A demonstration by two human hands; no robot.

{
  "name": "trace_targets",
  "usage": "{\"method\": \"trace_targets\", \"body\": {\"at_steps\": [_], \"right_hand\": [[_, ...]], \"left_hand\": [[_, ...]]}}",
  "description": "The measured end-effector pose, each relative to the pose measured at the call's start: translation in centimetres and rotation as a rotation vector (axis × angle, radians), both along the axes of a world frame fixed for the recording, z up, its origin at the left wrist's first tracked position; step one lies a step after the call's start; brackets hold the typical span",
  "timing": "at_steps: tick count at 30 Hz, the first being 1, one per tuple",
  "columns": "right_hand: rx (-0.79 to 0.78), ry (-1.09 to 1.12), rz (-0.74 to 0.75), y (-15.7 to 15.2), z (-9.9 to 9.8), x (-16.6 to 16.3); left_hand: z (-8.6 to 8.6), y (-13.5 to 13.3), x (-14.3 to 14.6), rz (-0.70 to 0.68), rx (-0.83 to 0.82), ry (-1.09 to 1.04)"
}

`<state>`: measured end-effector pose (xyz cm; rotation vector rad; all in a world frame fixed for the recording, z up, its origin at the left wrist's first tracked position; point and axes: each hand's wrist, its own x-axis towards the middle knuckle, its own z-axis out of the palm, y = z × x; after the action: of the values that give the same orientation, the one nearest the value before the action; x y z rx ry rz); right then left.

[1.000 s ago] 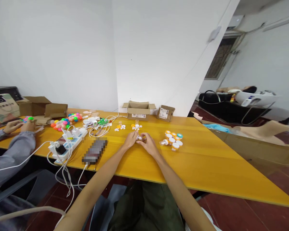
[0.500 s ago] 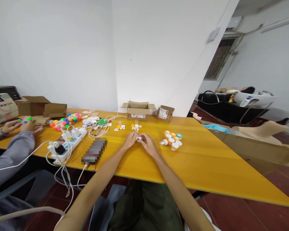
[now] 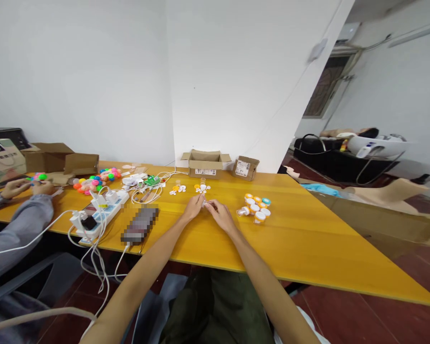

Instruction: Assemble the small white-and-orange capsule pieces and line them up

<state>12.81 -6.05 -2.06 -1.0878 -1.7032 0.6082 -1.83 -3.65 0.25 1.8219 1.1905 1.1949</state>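
Note:
My left hand (image 3: 194, 207) is closed around a small, whitish, clear piece (image 3: 204, 203), mostly covered by the fingers. From the other side, the fingertips of my right hand (image 3: 218, 213) pinch the same piece. Just beyond the hands lie several small white and orange round parts (image 3: 202, 189), with a clear container (image 3: 203, 181) behind them. More loose white and orange parts (image 3: 179, 189) are to the left. Right of my right hand stands a group of small lidded jars (image 3: 260, 208), with white, orange and teal lids; one clear jar (image 3: 242, 211) lies on its side.
Two cardboard boxes, an open one (image 3: 207, 165) and a smaller one (image 3: 245, 168), stand against the wall. On the left are a phone (image 3: 140, 226), a power strip (image 3: 109, 212) with trailing cables, and colourful balls (image 3: 89, 185). Another person's hands (image 3: 28, 188) work at the far left.
My left hand has turned slightly, and less of the small piece shows between the fingers. My right fingers have drawn closer together over it.

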Motion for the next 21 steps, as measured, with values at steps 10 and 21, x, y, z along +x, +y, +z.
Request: {"method": "trace_targets", "body": {"at_steps": [10, 21], "right_hand": [[0.081, -0.021, 0.015, 0.2, -0.2, 0.2], [0.101, 0.046, -0.027, -0.6, 0.7, -0.3]], "left_hand": [[-0.2, 0.1, 0.0, 0.022, -0.058, 0.002], [0.4, 0.1, -0.2, 0.102, -0.069, -0.073]]}}
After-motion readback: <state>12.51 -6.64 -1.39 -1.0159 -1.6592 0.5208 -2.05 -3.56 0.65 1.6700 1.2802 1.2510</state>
